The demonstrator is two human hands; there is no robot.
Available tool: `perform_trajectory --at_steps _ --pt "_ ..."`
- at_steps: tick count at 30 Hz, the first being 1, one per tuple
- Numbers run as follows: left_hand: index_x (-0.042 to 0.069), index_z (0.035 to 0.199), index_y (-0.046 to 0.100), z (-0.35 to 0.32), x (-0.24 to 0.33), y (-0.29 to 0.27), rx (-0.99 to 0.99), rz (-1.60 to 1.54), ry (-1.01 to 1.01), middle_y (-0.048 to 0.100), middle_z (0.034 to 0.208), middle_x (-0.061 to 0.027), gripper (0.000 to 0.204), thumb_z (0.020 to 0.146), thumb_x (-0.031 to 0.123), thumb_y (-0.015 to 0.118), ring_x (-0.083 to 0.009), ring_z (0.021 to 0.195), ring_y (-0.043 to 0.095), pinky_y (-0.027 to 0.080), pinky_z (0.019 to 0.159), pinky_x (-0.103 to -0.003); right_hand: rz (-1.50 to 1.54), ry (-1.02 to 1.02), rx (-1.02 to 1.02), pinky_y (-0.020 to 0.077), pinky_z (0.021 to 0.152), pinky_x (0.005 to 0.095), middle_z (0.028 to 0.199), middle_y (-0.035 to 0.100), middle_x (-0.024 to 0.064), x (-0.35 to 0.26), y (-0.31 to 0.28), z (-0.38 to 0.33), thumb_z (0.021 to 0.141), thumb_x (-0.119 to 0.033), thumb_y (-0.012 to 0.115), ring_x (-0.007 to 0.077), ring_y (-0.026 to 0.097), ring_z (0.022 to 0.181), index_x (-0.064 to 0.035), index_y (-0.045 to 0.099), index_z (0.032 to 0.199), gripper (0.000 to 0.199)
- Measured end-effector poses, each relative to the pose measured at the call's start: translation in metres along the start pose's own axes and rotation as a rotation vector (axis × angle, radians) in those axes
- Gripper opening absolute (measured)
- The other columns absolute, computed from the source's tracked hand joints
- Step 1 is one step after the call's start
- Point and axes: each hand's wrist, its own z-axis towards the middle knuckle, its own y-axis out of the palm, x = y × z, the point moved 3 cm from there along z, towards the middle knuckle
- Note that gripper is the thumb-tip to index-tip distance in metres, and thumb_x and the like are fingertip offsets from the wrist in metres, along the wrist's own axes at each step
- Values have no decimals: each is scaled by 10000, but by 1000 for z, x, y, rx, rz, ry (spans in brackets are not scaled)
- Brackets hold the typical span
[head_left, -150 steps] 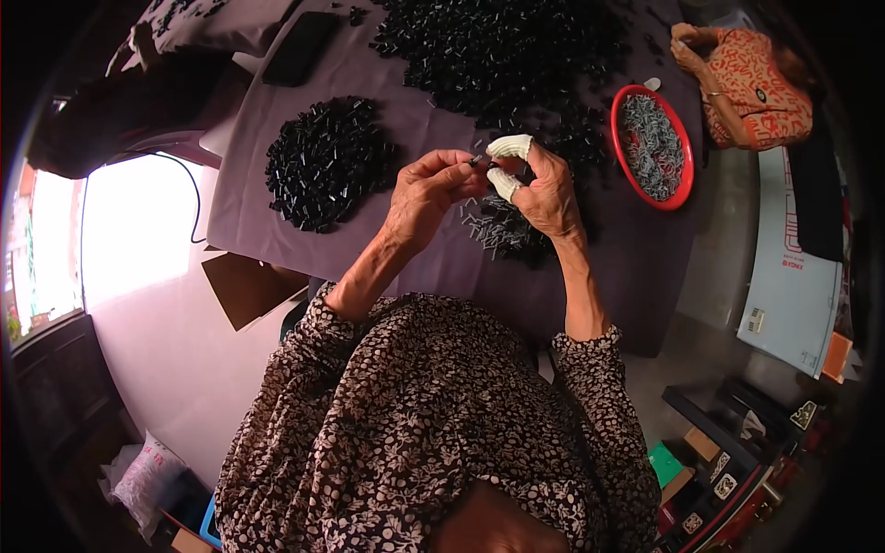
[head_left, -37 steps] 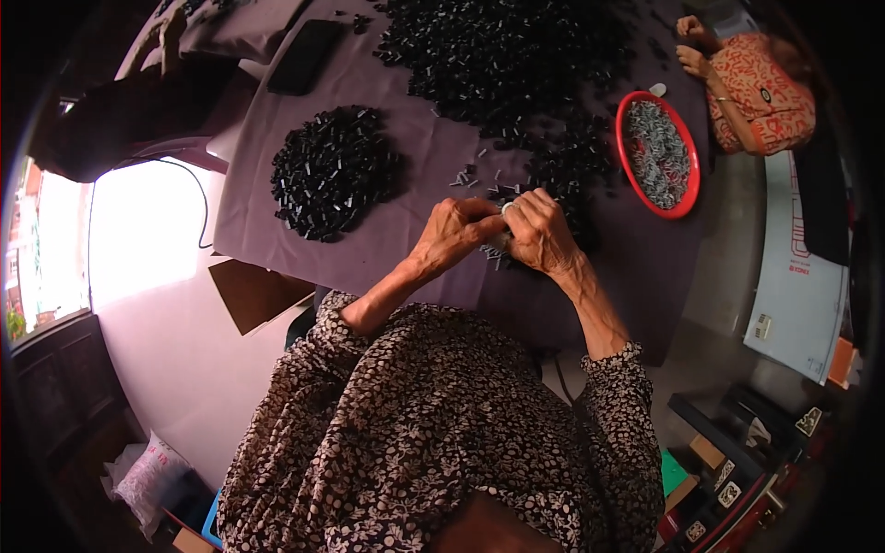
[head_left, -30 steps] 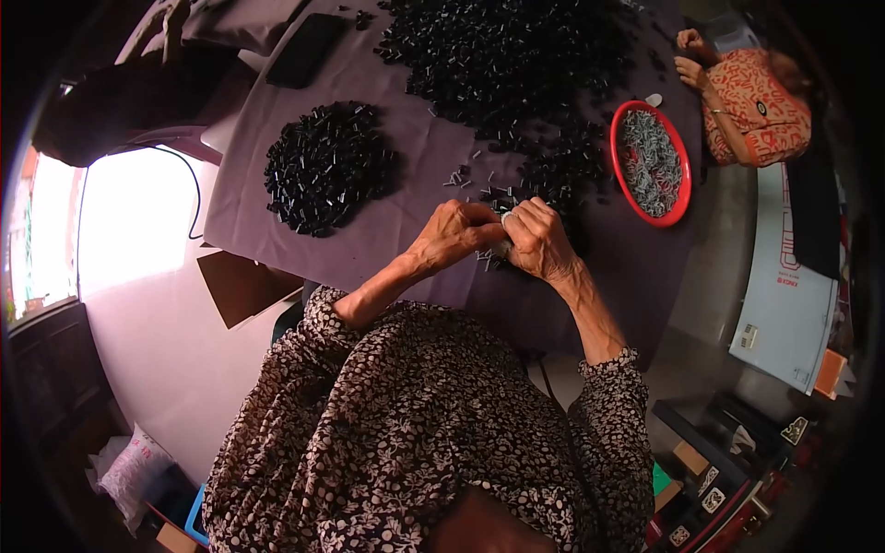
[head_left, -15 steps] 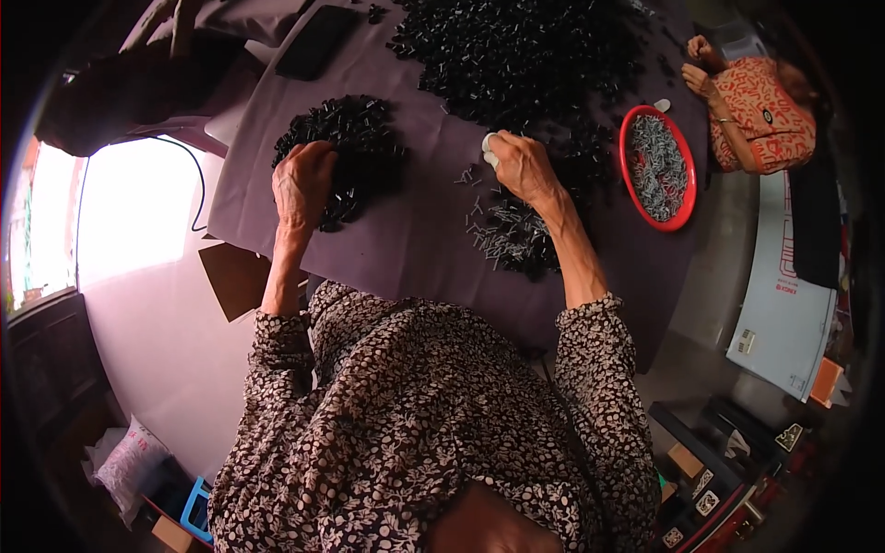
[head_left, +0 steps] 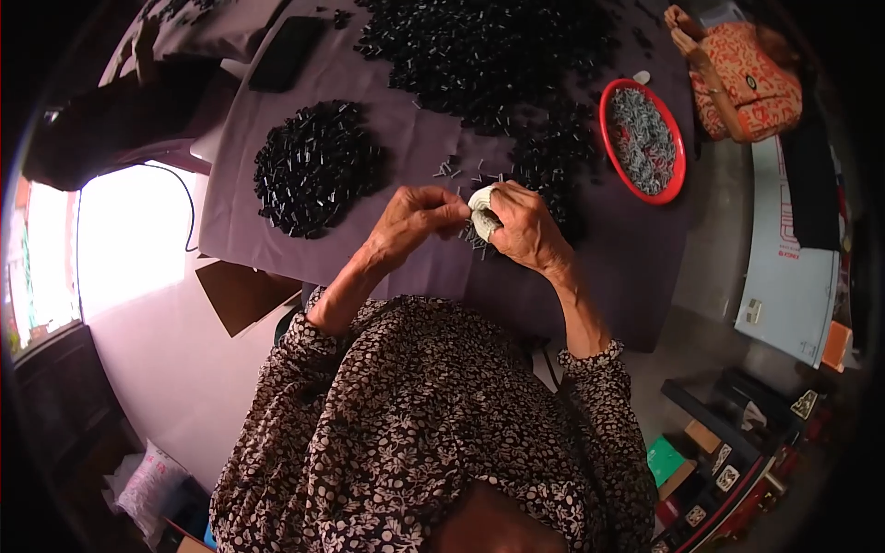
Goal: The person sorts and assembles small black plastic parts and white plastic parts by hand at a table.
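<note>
My left hand (head_left: 406, 223) and my right hand (head_left: 529, 227) meet over the front middle of the table, fingertips pinched together. White knitted finger covers (head_left: 482, 212) sit on the thumb and forefinger of my right hand. Whatever the two pinches hold is too small and hidden to name. Loose grey pins (head_left: 449, 168) lie just beyond and partly beneath my right hand. To the left is a rounded heap of short black tube-like pieces (head_left: 316, 170). A far larger heap of the same black pieces (head_left: 489, 60) spreads over the back of the table.
A red oval basin (head_left: 680, 161) full of grey pins stands at the right, with a small white object (head_left: 642, 77) beside it. A dark flat phone-like slab (head_left: 288, 55) lies back left. Another person (head_left: 749, 78) in orange patterned clothing sits at the far right.
My left hand has left the smaller black heap and come right to meet my right hand. My right hand has moved slightly nearer to me. The view has shifted a little.
</note>
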Motion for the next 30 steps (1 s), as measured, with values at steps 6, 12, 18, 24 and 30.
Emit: perform_trajectory --at_steps 6,12,18,24,30 --pt "1 803 619 -3 -3 9 -117 -132 -105 588 687 -39 202 788 200 654 -104 636 531 442 621 -247 -26 -103 43 459 589 357 695 535 122 -11 -7 -11 628 9 642 277 549 633 15 516 750 176" --pt "3 821 621 5 -6 6 -89 -145 -84 598 703 -43 162 792 163 633 -111 636 536 449 632 -250 112 55 67 469 627 373 784 576 142 3 -5 -17 634 13 615 322 569 704 11 549 815 193" --pt "-13 862 628 19 0 1 -4 225 49 625 734 -83 215 801 192 604 -133 633 560 460 604 -277 363 307 202 465 575 276 731 609 85 18 0 -29 747 -32 608 176 593 623 -14 582 834 93" --pt "43 856 633 65 2 -22 378 1053 390 613 786 -128 196 718 181 614 -273 721 602 475 658 -358 476 431 257 452 588 227 711 611 37 42 -3 -44 789 -35 559 80 563 621 -14 587 850 70" --pt "20 792 584 76 5 -23 332 988 317 610 756 -106 153 697 130 631 -195 643 600 473 620 -312 437 378 267 462 588 246 690 602 64 35 -4 -37 703 21 542 130 574 604 -2 573 844 147"
